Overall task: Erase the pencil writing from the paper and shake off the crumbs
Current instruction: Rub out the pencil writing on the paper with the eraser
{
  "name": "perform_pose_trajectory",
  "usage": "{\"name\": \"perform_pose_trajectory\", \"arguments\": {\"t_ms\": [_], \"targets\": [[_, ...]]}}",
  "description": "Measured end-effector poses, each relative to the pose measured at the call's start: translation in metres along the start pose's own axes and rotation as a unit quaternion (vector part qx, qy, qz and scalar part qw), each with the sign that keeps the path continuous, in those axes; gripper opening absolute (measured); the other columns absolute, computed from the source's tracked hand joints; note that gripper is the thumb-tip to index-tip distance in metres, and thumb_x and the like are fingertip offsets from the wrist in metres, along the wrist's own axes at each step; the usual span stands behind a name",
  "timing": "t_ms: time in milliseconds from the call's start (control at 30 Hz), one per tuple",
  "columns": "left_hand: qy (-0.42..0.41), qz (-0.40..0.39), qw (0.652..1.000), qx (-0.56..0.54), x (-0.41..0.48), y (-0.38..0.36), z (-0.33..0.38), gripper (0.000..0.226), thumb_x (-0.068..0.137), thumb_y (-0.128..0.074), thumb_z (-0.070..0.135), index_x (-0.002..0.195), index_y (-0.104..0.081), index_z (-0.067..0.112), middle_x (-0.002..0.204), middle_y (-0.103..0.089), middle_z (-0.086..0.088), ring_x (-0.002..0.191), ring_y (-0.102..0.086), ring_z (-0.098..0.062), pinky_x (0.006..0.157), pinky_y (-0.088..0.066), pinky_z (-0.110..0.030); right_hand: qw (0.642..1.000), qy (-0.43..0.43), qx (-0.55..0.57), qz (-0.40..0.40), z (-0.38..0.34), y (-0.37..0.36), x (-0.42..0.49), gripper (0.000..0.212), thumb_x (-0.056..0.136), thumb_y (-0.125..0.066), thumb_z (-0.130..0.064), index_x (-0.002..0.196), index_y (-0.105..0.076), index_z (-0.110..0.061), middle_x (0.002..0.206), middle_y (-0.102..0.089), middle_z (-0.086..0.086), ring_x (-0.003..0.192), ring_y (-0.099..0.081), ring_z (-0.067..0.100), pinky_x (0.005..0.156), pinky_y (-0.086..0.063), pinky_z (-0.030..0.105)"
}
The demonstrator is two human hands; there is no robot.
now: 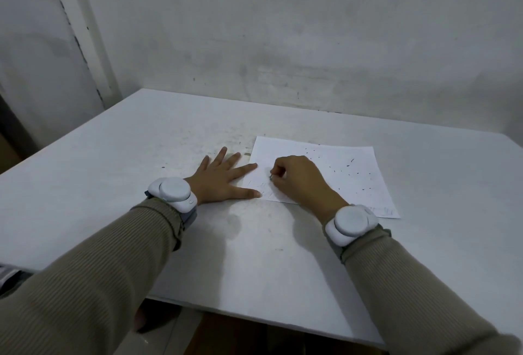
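White paper (339,162) lies flat on the table (141,142), right of its middle and nearer the far edge. Erasing looks to be under way: crumbs (343,169) speckle the sheet's far right part, while faint writing (261,186) remains by its left edge and near-right corner. The left hand (219,178) lies flat, fingers spread straight, forefinger and thumb tips pinning the left edge. The right hand (297,179) is curled, pinching a small dark-tipped thing, probably the eraser (271,176). Next: rub out the remaining marks, sheet held firm.
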State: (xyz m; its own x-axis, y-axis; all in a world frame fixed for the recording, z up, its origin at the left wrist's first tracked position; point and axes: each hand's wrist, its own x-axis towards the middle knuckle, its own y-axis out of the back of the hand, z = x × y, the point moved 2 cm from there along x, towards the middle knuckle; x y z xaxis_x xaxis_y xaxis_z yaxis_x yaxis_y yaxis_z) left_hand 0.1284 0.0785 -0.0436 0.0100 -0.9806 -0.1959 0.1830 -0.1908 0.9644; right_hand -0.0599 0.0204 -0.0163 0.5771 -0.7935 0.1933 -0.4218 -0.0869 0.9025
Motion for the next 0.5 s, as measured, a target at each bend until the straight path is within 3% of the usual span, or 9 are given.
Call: {"name": "perform_pose_trajectory", "arguments": {"t_ms": [100, 233, 400, 500], "targets": [[-0.001, 0.0, 1.0, 0.002, 0.0, 0.001, 0.0, 0.087, 0.078, -0.035, 0.085, 0.151, -0.001, 0.054, 0.165, 0.011, 0.004, 0.148, 0.025, -0.02, 0.119, 0.012, -0.051, 1.0, 0.002, -0.014, 0.011, -0.005, 0.001, 0.002, 0.014, 0.087, -0.055, -0.014, 0.089, -0.069, -0.014, 0.091, -0.07, -0.001, 0.09, -0.06, 0.019, 0.075, -0.046, 0.029], [-0.004, 0.001, 1.0, 0.01, 0.001, 0.0, 0.0, 0.084, 0.08, -0.035, 0.083, 0.151, -0.002, 0.054, 0.165, 0.012, 0.004, 0.148, 0.025, -0.021, 0.119, 0.011, -0.052, 0.997, 0.052, 0.044, -0.024, -0.018, -0.002, -0.012, 0.012, 0.084, -0.061, -0.02, 0.075, -0.069, -0.016, 0.078, -0.069, -0.005, 0.076, -0.061, 0.012, 0.074, -0.051, 0.034], [0.003, -0.007, 1.0, 0.012, 0.002, -0.001, 0.0, 0.093, 0.072, -0.032, 0.088, 0.152, 0.0, 0.053, 0.165, 0.012, 0.005, 0.148, 0.025, -0.02, 0.119, 0.012, -0.051, 1.0, -0.004, 0.012, 0.001, 0.005, 0.004, 0.001, 0.011, 0.085, -0.061, -0.018, 0.085, -0.071, -0.015, 0.088, -0.071, -0.002, 0.088, -0.062, 0.018, 0.079, -0.051, 0.034], [0.003, -0.005, 1.0, 0.008, 0.002, -0.001, -0.001, 0.091, 0.074, -0.034, 0.088, 0.151, 0.0, 0.053, 0.165, 0.012, 0.005, 0.148, 0.026, -0.02, 0.119, 0.013, -0.052, 0.999, -0.033, -0.02, 0.033, 0.015, 0.002, 0.008, 0.014, 0.086, -0.057, -0.016, 0.089, -0.07, -0.015, 0.092, -0.07, 0.0, 0.092, -0.06, 0.022, 0.074, -0.046, 0.03]]}}
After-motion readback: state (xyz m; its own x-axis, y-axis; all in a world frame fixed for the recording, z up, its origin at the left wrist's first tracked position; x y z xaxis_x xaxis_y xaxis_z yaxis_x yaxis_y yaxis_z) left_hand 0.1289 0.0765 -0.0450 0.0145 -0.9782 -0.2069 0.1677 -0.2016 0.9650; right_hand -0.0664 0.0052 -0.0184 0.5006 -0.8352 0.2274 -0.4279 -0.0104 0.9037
